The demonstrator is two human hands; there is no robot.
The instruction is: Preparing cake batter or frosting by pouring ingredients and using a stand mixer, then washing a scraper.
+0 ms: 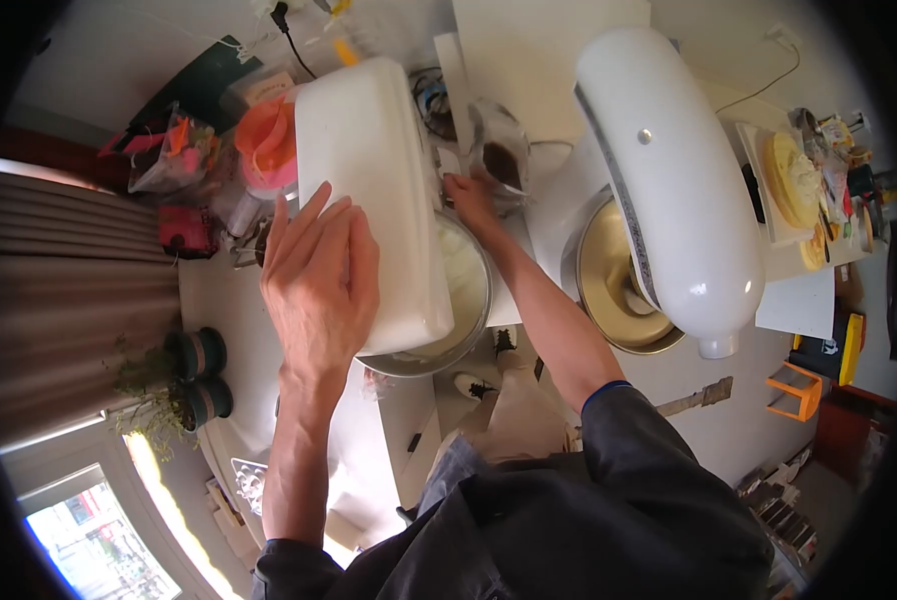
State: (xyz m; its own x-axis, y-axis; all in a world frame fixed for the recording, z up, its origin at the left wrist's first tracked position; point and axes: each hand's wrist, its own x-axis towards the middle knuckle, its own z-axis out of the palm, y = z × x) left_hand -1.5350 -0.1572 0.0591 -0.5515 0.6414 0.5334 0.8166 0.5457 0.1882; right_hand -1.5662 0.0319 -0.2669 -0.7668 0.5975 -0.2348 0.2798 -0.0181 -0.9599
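Note:
My left hand (pixel 317 285) lies with its fingers extended against the left side of a white stand mixer's head (pixel 373 187). Under that head is a metal mixing bowl (pixel 478 315) with a pale, creamy content. My right hand (pixel 467 199) reaches to the mixer's far right side; its fingertips are bent at the machine's body, and what they touch is too small to tell. Just beyond that hand stands a clear bag with dark brown content (pixel 502 163). To the right, a second white stand mixer (pixel 673 187) stands over a metal bowl (pixel 595 255) with a mixing attachment inside.
Orange and pink plastic containers (pixel 265 146) and filled bags (pixel 175 154) stand at the back left. Potted plants (pixel 197 352) are by the curtain. On the right, a white tray (pixel 760 187) holds a yellow cake layer. An orange stool (pixel 797 390) stands on the floor.

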